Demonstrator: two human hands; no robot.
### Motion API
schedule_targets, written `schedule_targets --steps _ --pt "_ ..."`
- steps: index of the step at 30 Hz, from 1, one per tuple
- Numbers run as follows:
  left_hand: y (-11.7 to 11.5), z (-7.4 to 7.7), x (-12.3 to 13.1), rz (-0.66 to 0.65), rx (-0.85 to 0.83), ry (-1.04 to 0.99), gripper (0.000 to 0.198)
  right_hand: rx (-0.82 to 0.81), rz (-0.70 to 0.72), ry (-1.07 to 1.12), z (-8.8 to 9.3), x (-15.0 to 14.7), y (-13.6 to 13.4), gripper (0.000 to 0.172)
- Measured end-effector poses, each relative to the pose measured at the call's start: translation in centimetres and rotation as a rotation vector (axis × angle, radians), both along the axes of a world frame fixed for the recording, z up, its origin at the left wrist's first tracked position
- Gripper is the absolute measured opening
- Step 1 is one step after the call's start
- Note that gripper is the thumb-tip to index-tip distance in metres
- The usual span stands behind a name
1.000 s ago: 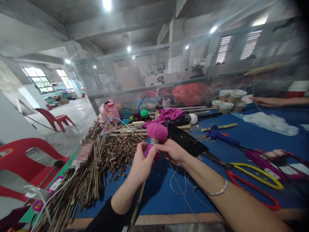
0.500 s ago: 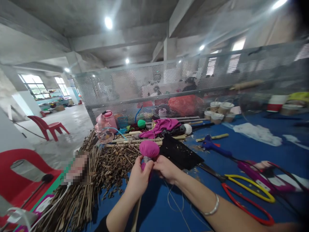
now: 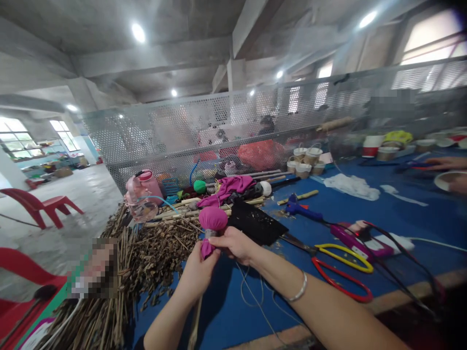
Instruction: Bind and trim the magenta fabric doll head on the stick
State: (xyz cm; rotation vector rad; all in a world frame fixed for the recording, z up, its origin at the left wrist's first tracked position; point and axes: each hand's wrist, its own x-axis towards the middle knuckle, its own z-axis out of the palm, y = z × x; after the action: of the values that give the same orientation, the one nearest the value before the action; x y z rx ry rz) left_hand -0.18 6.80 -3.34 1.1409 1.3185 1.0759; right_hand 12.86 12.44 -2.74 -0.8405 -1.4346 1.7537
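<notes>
A round ball wrapped in magenta cloth (image 3: 212, 218) stands upright in front of me, with a greyish band round its neck and loose cloth below. My left hand (image 3: 200, 272) is closed round the lower cloth, and a pale wooden stick (image 3: 195, 323) runs down beneath it. My right hand (image 3: 239, 245) is closed at the neck from the right, thumb against the band. A thin pale thread (image 3: 251, 296) trails from under the right hand to the table edge; the fingers gripping it are partly hidden.
Dried plant stems (image 3: 120, 272) lie on the left. Black cloth (image 3: 255, 221), large scissors (image 3: 345, 257), a blue-handled tool (image 3: 302, 210) and a purple power strip (image 3: 359, 240) lie on the right. Perforated metal panels (image 3: 175, 131) stand behind. Another person's hand (image 3: 448, 163) shows at far right.
My view has turned right, so the things appear shifted left. Both hands stay on the magenta ball's neck and lower cloth; the right thumb now lies across the band.
</notes>
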Motion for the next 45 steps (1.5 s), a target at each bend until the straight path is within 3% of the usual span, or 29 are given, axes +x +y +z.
schedule_targets --steps 3,9,15,24,28,34,38,41,43,45 --pt "-0.4 0.6 0.4 0.008 -0.013 0.041 0.023 0.018 -0.005 0.032 0.2 -0.3 -0.2 0.036" --pt "-0.6 0.9 0.2 -0.049 -0.020 -0.012 0.033 0.065 0.042 0.199 0.5 -0.8 -0.6 0.038" --pt "-1.0 1.7 -0.5 -0.030 -0.086 -0.085 0.038 -0.092 0.150 0.246 1.1 -0.4 -0.7 0.040" --pt "-0.6 1.7 -1.7 -0.398 -0.330 -0.469 0.041 -0.154 0.223 0.208 0.7 -0.1 -0.3 0.041" --pt "-0.4 1.5 -0.9 -0.157 -0.172 -0.243 0.034 -0.137 0.139 0.186 0.3 0.3 0.2 0.042" --pt "-0.8 2.1 -1.0 0.139 0.273 0.145 0.063 -0.090 0.021 0.140 1.0 0.6 0.3 0.044" --pt "-0.5 2.2 0.3 0.157 0.307 0.177 0.049 -0.057 -0.055 0.096 0.6 0.0 -0.1 0.041" --pt "0.4 1.8 1.7 0.098 0.167 0.085 0.041 -0.054 -0.109 0.073 0.0 -0.3 0.0 0.042" --pt "0.2 1.6 2.1 0.132 0.161 0.074 0.041 -0.059 -0.120 0.070 -0.1 -0.1 0.3 0.044" --pt "-1.5 1.5 2.0 0.163 0.275 0.055 0.053 -0.068 -0.119 0.080 0.1 0.3 0.7 0.048"
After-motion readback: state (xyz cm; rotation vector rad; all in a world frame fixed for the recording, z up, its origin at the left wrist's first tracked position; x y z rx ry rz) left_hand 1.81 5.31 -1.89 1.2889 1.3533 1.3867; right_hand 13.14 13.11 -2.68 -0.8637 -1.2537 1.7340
